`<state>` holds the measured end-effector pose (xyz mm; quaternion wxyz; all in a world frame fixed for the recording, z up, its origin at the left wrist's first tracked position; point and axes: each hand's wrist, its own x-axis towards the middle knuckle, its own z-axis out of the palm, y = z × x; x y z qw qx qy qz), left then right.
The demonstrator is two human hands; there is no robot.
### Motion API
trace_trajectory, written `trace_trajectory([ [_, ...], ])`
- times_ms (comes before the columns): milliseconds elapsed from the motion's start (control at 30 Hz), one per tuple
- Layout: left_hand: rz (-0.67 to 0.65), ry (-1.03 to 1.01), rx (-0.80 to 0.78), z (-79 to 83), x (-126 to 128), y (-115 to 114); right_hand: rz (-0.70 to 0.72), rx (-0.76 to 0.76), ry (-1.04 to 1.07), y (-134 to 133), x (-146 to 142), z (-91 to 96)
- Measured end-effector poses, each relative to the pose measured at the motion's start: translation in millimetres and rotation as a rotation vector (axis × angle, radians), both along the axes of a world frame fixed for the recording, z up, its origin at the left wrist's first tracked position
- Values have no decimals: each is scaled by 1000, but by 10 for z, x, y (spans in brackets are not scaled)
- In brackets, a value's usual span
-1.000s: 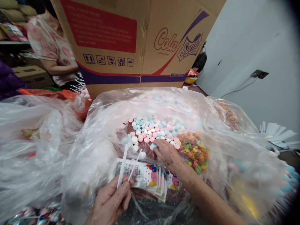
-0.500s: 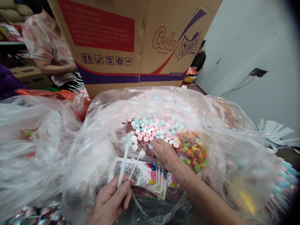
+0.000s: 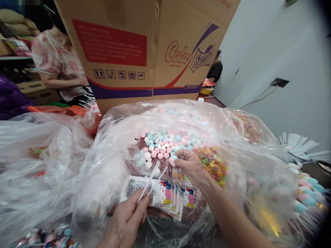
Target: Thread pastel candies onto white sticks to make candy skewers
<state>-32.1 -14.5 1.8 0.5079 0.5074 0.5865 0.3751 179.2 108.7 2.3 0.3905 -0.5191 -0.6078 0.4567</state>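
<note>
My left hand (image 3: pixel 129 215) is closed around white plastic sticks (image 3: pixel 149 182), whose upper ends spread apart and point up and to the right. Between the thumb and fingers of my right hand (image 3: pixel 191 166), a pink candy (image 3: pixel 171 161) is pinched, with a pale blue one right beside it. Pink, blue and white round candies (image 3: pixel 160 148) lie loose just beyond. Small colourful ring candies (image 3: pixel 216 168) are heaped to the right, partly behind my right wrist. Printed packets (image 3: pixel 168 194) with coloured dots lie fanned out between my hands.
Clear plastic bags (image 3: pixel 103 172) surround the work area. A tall cardboard box (image 3: pixel 124 82) stands behind it. White sticks (image 3: pixel 300 146) and a bunch of pastel candies (image 3: pixel 306 189) are at the right. One person (image 3: pixel 59 65) sits at the back left, another (image 3: pixel 216 69) behind the box.
My right hand has lifted slightly and moved right, and a pink candy now shows in its fingertips. The sticks in my left hand have tilted further right.
</note>
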Motion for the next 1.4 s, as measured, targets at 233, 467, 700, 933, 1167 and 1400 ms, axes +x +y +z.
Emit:
trace_trajectory([
  [233,-135,202,-4,22,61,107,-45,-312,602,-185,44,203],
  [467,-30,46,19,42,77,106,-58,-90,263,-90,84,6],
  [700,57,-96,-17,-64,17,54,58,83,-438,0,-115,-80],
  [933,70,-130,-54,-149,-24,37,2,280,-612,118,-55,-83],
  [1167,30,-143,-69,-154,-43,25,151,644,-784,23,39,-124],
  [1400,43,-164,-90,-149,-20,-13,204,797,-971,41,-3,-299],
])
